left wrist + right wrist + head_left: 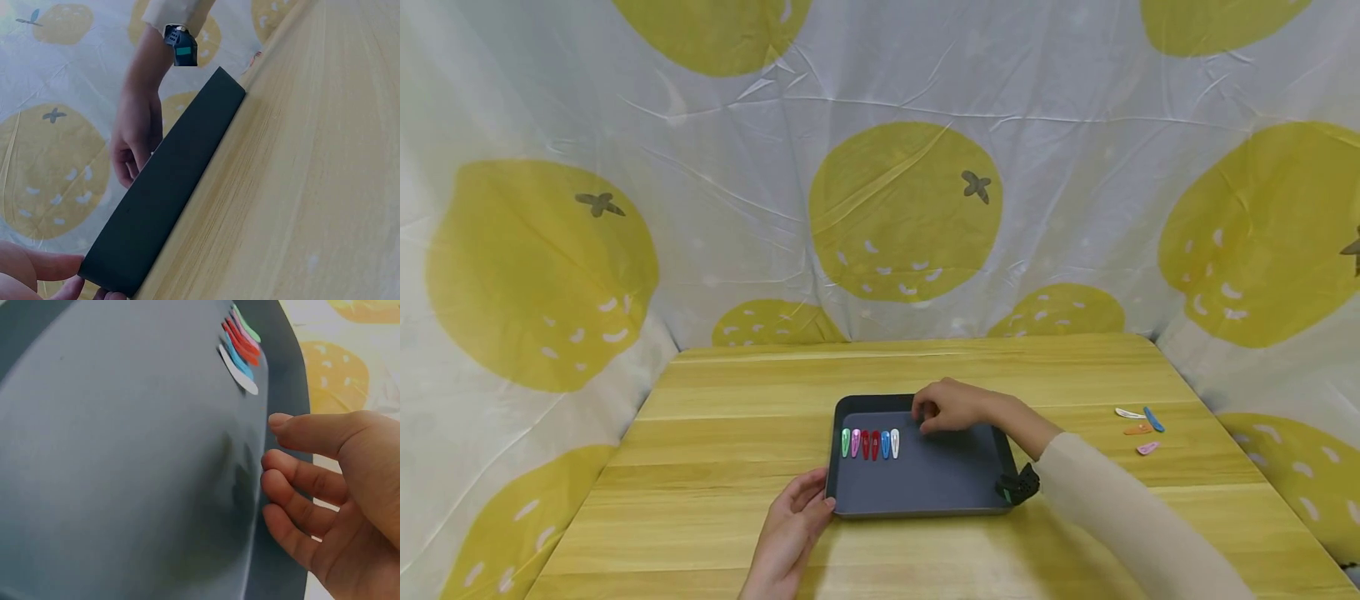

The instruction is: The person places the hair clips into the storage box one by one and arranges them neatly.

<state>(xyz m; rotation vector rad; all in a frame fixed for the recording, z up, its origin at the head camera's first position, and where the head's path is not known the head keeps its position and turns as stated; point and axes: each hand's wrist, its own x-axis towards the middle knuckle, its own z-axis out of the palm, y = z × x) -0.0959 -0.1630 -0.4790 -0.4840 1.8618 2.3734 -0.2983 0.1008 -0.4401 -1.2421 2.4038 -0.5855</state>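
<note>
A dark grey rectangular tray (925, 492) lies on the wooden table. In its left half several snap hair clips stand in a row: a green clip (846, 442), a pink clip (855, 443), two red clips (870, 445), a blue clip (885, 443) and a white clip (895, 443). My left hand (797, 521) grips the tray's near left corner, thumb at the rim. Above the tray's far part hovers my right hand (951, 406), right of the row. The right wrist view shows its thumb and loosely bent fingers (300, 509) apart, holding nothing.
At the table's right side lie loose hair clips: a white clip (1129, 413), a blue clip (1153, 419), an orange clip (1137, 430) and a pink clip (1147, 448). A lemon-print curtain (910, 208) hangs behind the table (722, 450).
</note>
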